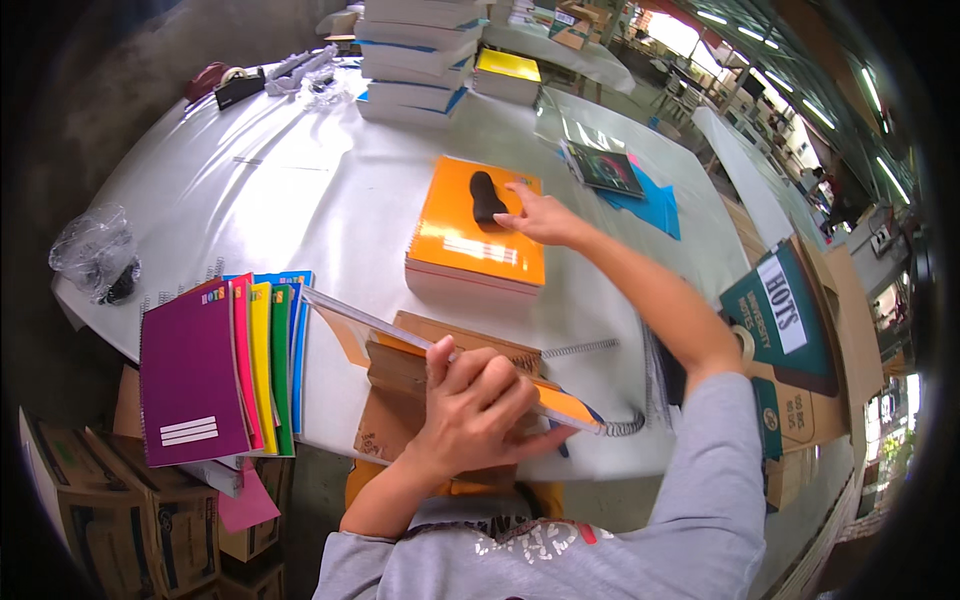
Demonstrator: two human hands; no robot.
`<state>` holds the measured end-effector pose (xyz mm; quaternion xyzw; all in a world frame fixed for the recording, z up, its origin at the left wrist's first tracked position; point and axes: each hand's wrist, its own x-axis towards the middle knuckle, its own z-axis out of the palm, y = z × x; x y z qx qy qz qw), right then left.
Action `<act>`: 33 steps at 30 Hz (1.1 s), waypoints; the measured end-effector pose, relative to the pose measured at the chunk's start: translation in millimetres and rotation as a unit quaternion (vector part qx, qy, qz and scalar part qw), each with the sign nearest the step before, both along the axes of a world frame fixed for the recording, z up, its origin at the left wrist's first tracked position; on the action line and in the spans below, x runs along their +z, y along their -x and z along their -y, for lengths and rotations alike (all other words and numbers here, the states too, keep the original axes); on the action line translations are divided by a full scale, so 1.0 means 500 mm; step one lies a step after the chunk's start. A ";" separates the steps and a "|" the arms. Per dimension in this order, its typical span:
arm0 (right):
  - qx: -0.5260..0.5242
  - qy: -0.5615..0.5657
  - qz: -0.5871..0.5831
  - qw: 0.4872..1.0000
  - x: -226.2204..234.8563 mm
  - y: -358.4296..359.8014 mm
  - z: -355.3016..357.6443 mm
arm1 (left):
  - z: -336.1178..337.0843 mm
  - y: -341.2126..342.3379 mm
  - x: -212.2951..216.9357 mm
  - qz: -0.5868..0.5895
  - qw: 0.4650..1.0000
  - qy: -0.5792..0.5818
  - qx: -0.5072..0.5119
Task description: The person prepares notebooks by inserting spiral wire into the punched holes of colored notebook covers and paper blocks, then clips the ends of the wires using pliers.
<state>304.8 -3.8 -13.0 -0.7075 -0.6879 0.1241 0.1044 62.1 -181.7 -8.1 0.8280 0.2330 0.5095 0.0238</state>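
My left hand (pixel 478 412) is closed over the upper edge of a spiral notebook (pixel 395 322), held on edge at the table's near side. A loose wire coil (pixel 625 424) sticks out at its right end. Beneath it is a brown wooden block or stand (pixel 395 366), partly hidden. My right hand (pixel 543 217) reaches to a stack of orange notebooks (pixel 450 225), thumb and forefinger apart. The thumb is at the lower end of a dark, elongated object (pixel 485 200) lying on top; its kind is unclear.
Fanned coloured notebooks (pixel 195 375) overhang the left table edge. Tall book stacks (pixel 415 60) and a yellow-topped pile (pixel 508 75) stand at the back. A tape dispenser (pixel 240 88), crumpled plastic (pixel 95 250), dark booklet (pixel 603 168) and cardboard box (pixel 800 400) surround the work area.
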 end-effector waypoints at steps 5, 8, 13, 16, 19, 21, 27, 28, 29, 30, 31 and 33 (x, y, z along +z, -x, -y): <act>-0.127 -0.073 -0.097 0.984 -0.128 -0.014 -0.135 | -0.001 -0.016 0.008 0.012 1.000 -0.012 -0.013; -0.150 0.004 -0.231 0.961 -0.074 0.038 -0.101 | 0.000 -0.013 0.019 -0.010 1.000 0.010 0.013; 0.164 -0.051 -0.744 0.646 0.037 0.030 0.134 | 0.008 -0.030 0.022 -0.011 0.998 0.045 0.051; 0.375 -0.033 -0.714 0.590 0.065 0.013 0.299 | 0.005 -0.039 0.014 0.002 0.997 0.061 0.054; 0.311 -0.027 -0.708 0.634 0.047 0.025 0.400 | 0.007 -0.039 0.016 -0.001 0.996 0.074 0.051; 0.227 -0.103 -0.598 0.762 0.024 0.012 0.407 | 0.006 -0.047 0.026 -0.001 0.996 0.062 0.062; 0.311 -0.169 -0.659 0.664 0.042 0.030 0.423 | 0.013 -0.039 0.036 -0.022 0.995 0.067 0.065; 0.307 -0.173 -0.661 0.662 0.048 0.021 0.424 | 0.015 -0.037 0.037 -0.037 0.995 0.070 0.060; 0.256 -0.188 -0.537 0.782 0.057 0.006 0.414 | 0.018 -0.038 0.035 -0.042 0.995 0.071 0.055; 0.207 -0.193 -0.391 0.876 0.068 0.000 0.401 | 0.017 -0.039 0.031 -0.034 0.994 0.073 0.073; 0.284 -0.182 -0.502 0.796 0.080 0.007 0.403 | 0.016 -0.039 0.029 -0.026 0.993 0.076 0.091; 0.359 -0.168 -0.542 0.741 0.092 0.011 0.414 | 0.015 -0.032 0.035 -0.035 0.994 0.069 0.082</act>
